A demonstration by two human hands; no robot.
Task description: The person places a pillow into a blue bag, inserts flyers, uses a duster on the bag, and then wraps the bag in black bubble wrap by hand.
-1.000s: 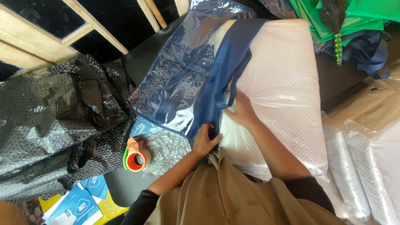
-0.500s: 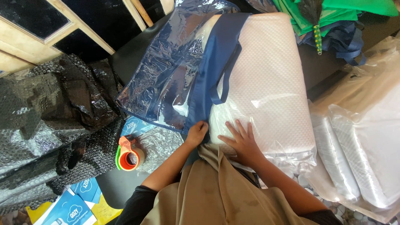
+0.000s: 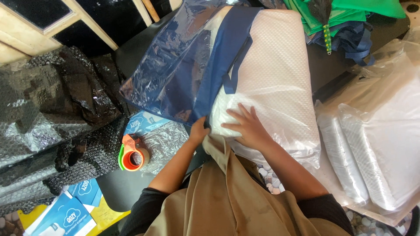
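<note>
A large white quilted pillow (image 3: 280,70) in clear plastic wrap lies lengthwise in front of me. A dark blue carry bag (image 3: 183,74) with a clear plastic side and blue straps covers its left part. My left hand (image 3: 199,131) pinches the bag's near edge at the pillow's near left corner. My right hand (image 3: 247,126) lies flat on the pillow's near end, fingers spread, pressing the plastic.
An orange and green tape dispenser (image 3: 131,155) sits left of my arm. Black bubble wrap (image 3: 52,126) is heaped at the left. Blue and white leaflets (image 3: 70,212) lie at bottom left. More plastic-wrapped white pillows (image 3: 376,140) are stacked at the right. Green and blue bags (image 3: 345,22) lie at the top right.
My right hand has slid from under the bag's edge down onto the pillow's near end and spread flat. My left hand stays on the bag's edge. The view shifted slightly.
</note>
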